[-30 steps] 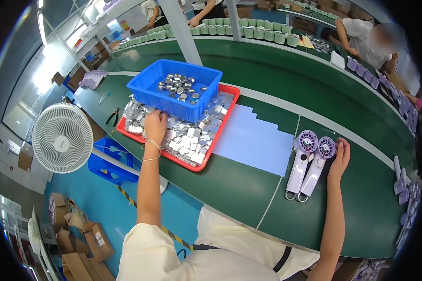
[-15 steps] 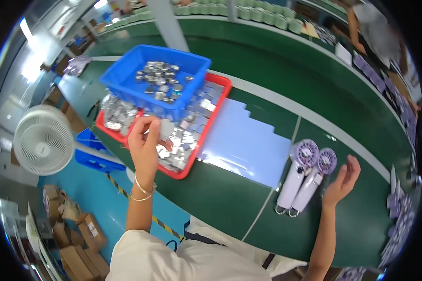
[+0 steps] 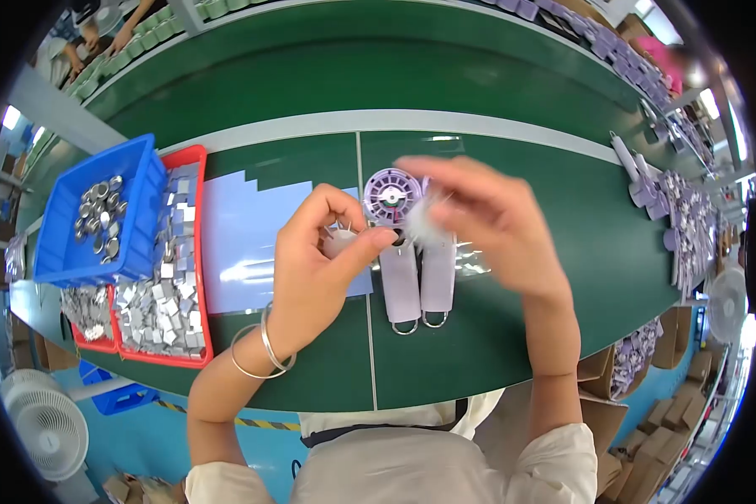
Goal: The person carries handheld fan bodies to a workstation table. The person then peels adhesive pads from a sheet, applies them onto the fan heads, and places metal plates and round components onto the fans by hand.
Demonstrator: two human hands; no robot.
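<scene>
My left hand (image 3: 319, 244), with a bangle on its wrist, has its fingers curled around a small pale piece (image 3: 338, 242), whose kind I cannot make out. Blurred by motion, my right hand (image 3: 496, 218) pinches a whitish, translucent piece (image 3: 426, 222). Both hands are over two lilac handheld fans, which lie side by side with their wrist loops toward me. The left fan (image 3: 401, 281) shows its round, spoked head between my hands. Of the right fan (image 3: 438, 277), mainly the handle shows; my right hand covers most of its head.
A blue bin (image 3: 101, 168) of round metal parts sits over a red tray (image 3: 200, 252) holding small silvery squares. Bluish sheets (image 3: 239, 227) lie beside it. More lilac fans (image 3: 685, 218) are heaped at the right edge. Other people work at the far left and far right.
My left hand has moved from above the red tray to the fans with a pale piece. My right hand has come in over the fans and pinches a whitish piece. The view has turned right.
</scene>
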